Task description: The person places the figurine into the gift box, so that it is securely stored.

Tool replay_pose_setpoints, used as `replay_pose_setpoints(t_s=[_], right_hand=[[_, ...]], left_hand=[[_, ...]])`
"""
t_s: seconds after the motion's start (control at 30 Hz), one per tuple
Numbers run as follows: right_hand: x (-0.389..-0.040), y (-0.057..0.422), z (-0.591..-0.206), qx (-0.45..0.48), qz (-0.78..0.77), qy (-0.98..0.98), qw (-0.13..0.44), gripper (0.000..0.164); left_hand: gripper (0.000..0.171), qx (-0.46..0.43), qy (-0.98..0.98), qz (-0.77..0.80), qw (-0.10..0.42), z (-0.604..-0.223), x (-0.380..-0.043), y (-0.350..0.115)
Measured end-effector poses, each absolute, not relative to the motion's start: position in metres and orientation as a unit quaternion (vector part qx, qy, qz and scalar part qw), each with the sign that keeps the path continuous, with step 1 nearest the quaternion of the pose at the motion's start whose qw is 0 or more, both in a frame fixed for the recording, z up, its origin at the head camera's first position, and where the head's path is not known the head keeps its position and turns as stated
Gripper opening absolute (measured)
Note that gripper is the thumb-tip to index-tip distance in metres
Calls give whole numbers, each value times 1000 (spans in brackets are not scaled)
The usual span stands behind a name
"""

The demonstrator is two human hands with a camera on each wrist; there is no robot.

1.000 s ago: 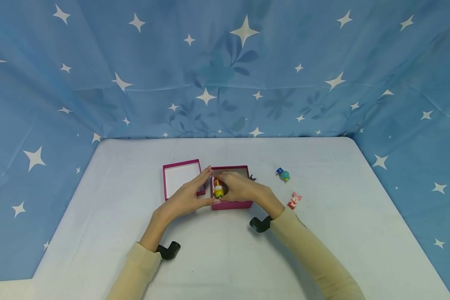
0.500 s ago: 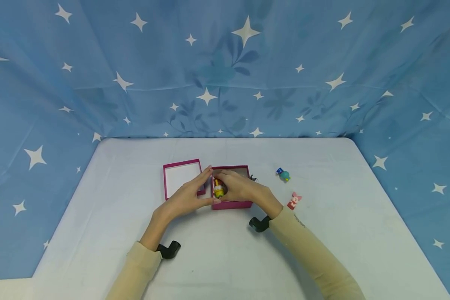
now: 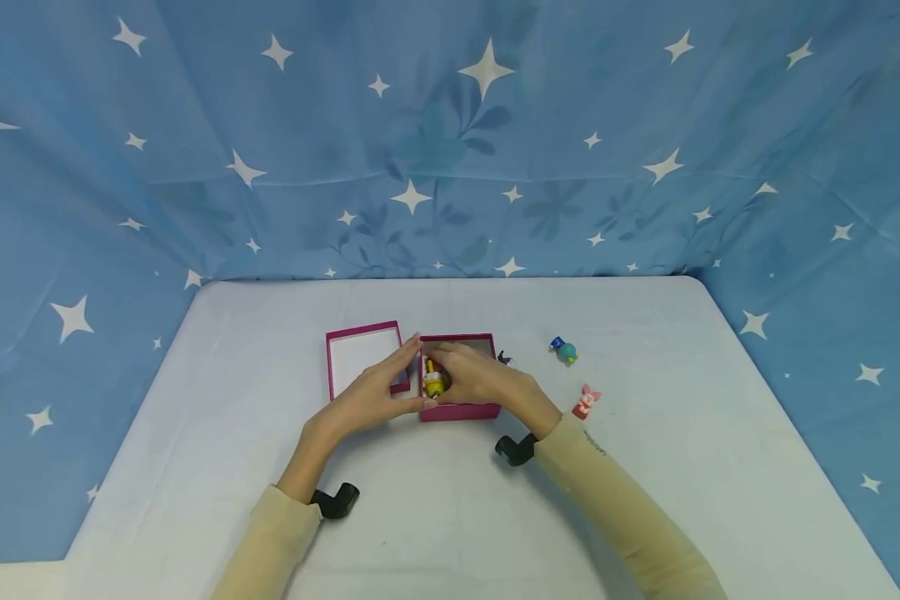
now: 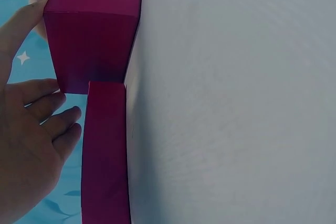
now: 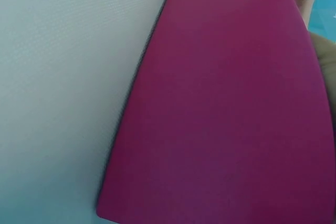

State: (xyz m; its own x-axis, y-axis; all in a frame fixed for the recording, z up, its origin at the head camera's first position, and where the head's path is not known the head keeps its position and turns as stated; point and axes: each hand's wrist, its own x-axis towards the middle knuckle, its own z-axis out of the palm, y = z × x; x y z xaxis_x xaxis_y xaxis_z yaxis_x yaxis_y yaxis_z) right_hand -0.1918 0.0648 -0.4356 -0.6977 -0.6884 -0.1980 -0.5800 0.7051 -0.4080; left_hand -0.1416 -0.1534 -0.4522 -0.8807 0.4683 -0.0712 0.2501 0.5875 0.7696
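A magenta box (image 3: 459, 412) stands uncovered on the table. My left hand (image 3: 367, 400) spans its left side, the thumb at the near corner and the fingertips by the far one. The left wrist view also shows that hand (image 4: 29, 145) against the box (image 4: 94, 35). Inside the box, my right hand (image 3: 476, 373) holds a small toy figure (image 3: 434, 385), yellow and white, at the left wall. The palm and box wall hide part of the figure. In the right wrist view the box's side (image 5: 210, 108) covers the right hand's work.
Left of the box lies its magenta-rimmed lid (image 3: 329, 367), white side up. To the right are a teal toy figure with a blue hat (image 3: 565, 350) and a pink and red piglet figure (image 3: 587, 402). A dark and white item (image 3: 506, 360) is partly hidden beside the box.
The view has shifted slightly. Both hands keep nearly the same place at the box, and the dark and white item to its right shows a little more.
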Motion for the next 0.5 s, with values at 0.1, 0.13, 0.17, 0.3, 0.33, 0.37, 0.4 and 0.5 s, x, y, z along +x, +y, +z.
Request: replay_pose_setpoints(t_s=[0.1, 0.13, 0.17, 0.3, 0.33, 0.37, 0.4, 0.5], right_hand=[[-191, 66, -436, -343, -166, 907, 178, 90], [-191, 67, -436, -343, -169, 906, 180, 90], [-191, 67, -435, -343, -172, 905, 182, 89], [-191, 69, -432, -348, -179, 901, 188, 87], [-191, 70, -431, -350, -181, 900, 188, 86], [-191, 71, -430, -352, -182, 899, 188, 85], [-192, 72, -430, -354, -183, 898, 188, 84], [-192, 73, -428, -363, -187, 893, 187, 80]], left_hand=[[101, 207, 880, 406, 133, -453, -141, -152], [102, 207, 880, 407, 133, -453, -141, -152], [102, 205, 880, 407, 134, -453, -141, -152], [102, 200, 881, 406, 136, -453, -142, -152], [102, 200, 882, 405, 136, -453, -142, -152], [102, 199, 882, 405, 135, -453, -142, -152], [102, 200, 883, 404, 133, -453, -142, -152], [102, 197, 883, 404, 133, -453, -141, -153]])
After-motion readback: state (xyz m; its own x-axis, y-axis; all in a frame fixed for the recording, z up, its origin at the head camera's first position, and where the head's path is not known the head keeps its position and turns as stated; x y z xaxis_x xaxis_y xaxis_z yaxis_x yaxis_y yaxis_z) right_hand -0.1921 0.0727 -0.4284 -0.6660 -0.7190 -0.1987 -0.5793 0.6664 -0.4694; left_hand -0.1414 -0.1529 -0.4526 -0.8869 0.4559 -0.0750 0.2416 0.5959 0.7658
